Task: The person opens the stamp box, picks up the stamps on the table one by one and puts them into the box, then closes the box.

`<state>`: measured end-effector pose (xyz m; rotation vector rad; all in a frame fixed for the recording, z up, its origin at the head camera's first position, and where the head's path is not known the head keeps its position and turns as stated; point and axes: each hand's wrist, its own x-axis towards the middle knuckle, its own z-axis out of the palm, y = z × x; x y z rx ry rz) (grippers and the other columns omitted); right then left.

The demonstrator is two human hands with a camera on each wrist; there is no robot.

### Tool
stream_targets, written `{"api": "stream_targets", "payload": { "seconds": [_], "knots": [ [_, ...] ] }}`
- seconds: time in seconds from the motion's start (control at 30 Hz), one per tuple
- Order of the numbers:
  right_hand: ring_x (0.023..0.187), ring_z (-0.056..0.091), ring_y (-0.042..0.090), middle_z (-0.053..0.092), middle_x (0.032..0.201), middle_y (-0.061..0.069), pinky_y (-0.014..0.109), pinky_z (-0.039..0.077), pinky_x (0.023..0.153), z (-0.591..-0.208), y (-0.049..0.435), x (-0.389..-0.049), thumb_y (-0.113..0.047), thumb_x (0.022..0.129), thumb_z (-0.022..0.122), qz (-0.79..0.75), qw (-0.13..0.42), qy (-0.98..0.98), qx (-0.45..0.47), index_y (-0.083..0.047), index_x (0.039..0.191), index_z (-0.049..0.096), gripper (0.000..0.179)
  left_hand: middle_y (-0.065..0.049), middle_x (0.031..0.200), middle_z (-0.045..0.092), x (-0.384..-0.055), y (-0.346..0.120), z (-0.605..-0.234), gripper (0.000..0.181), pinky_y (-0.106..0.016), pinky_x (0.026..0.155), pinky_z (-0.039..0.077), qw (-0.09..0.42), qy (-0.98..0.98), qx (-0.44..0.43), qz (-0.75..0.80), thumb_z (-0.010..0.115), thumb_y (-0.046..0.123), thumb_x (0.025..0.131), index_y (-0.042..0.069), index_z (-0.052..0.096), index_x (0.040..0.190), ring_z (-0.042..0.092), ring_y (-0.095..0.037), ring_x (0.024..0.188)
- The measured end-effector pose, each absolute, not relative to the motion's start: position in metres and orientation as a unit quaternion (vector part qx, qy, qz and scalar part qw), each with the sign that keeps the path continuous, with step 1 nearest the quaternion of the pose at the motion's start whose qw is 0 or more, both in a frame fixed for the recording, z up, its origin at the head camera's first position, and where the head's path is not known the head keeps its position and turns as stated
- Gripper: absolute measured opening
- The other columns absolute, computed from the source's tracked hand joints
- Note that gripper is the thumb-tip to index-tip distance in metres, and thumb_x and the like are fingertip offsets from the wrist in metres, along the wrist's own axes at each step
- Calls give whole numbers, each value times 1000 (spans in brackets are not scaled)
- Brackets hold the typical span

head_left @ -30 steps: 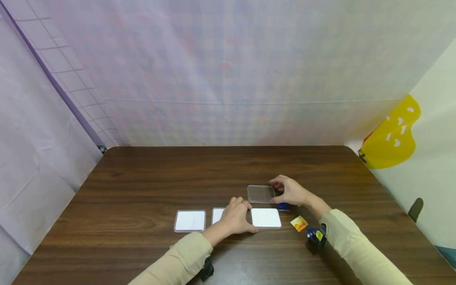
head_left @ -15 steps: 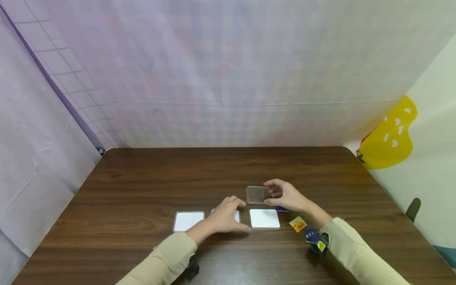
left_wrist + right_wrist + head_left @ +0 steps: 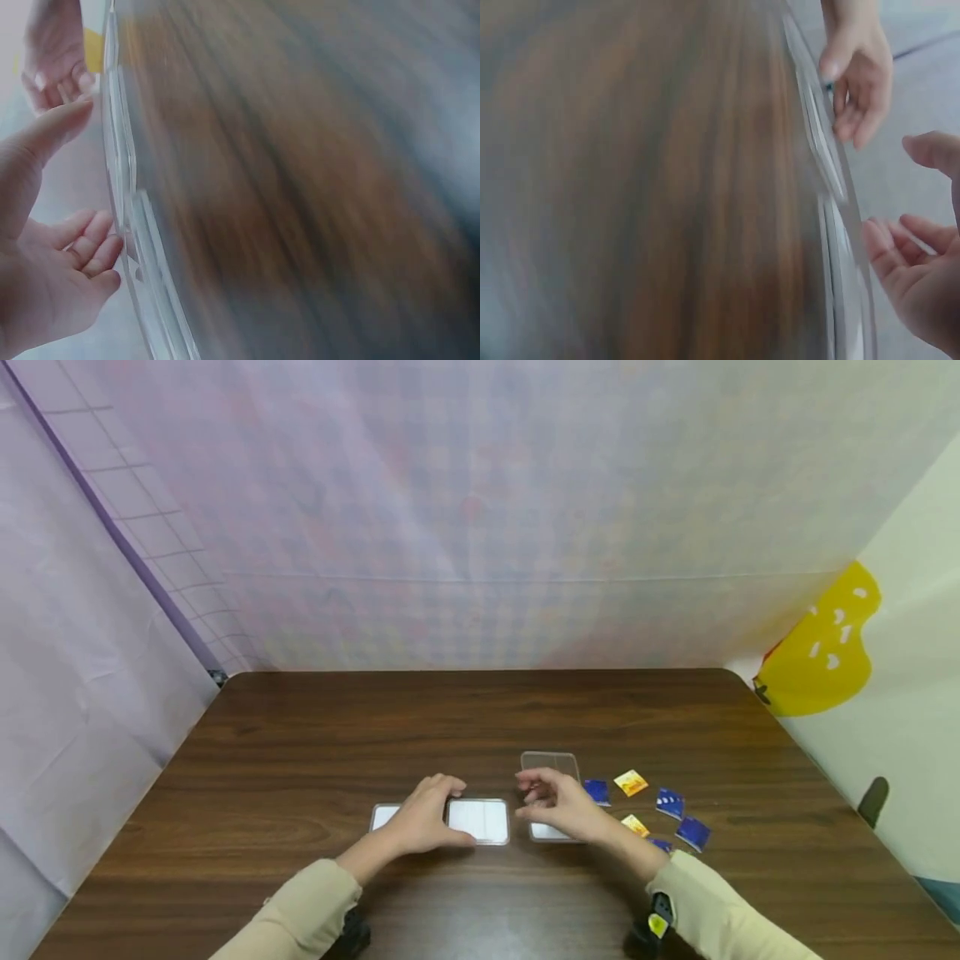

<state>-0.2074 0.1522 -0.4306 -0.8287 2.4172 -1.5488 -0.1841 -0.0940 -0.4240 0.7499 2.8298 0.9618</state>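
Observation:
Three flat, clear-edged cases with white faces lie in a row on the brown table (image 3: 337, 718): a left one (image 3: 384, 814), a middle one (image 3: 478, 821) and a right one (image 3: 547, 833). My left hand (image 3: 420, 818) is between the left and middle cases, partly covering the left one, with thumb and fingers spread apart. My right hand (image 3: 558, 806) is over the right case and hides much of it. Its fingers bend loosely, and in the right wrist view nothing shows between them and the thumb. Behind it lies a transparent case piece (image 3: 550, 762).
Several small square packets are scattered right of the cases, among them blue ones (image 3: 693, 833) and yellow-orange ones (image 3: 631, 782). A pale patterned curtain (image 3: 480, 527) hangs behind the table's far edge. Dark wrist cameras sit under both sleeves (image 3: 300, 902).
My left hand has moved left, from beside the right case to the left and middle ones. My right hand has left the transparent piece, coming left and nearer, uncovering several packets.

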Motion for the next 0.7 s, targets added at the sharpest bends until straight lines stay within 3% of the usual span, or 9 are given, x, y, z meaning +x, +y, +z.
{"api": "stream_targets", "payload": {
  "seconds": [0.33, 0.7],
  "knots": [
    [83, 57, 24, 55, 97, 17, 19, 50, 64, -432, 125, -192, -5, 64, 77, -465, 81, 846, -247, 15, 112, 52, 58, -6, 100, 54, -183, -108, -425, 69, -38, 83, 43, 37, 933, 223, 278, 83, 31, 58, -1, 54, 112, 47, -24, 98],
    [72, 55, 18, 56, 85, 9, 20, 46, 63, -433, 112, -190, -12, 51, 84, -350, 12, 897, -269, 10, 98, 61, 57, -4, 91, 53, -183, -110, -426, 56, -35, 77, 43, 26, 931, 239, 273, 82, 26, 59, 1, 59, 104, 46, -21, 91]
  ]
}}
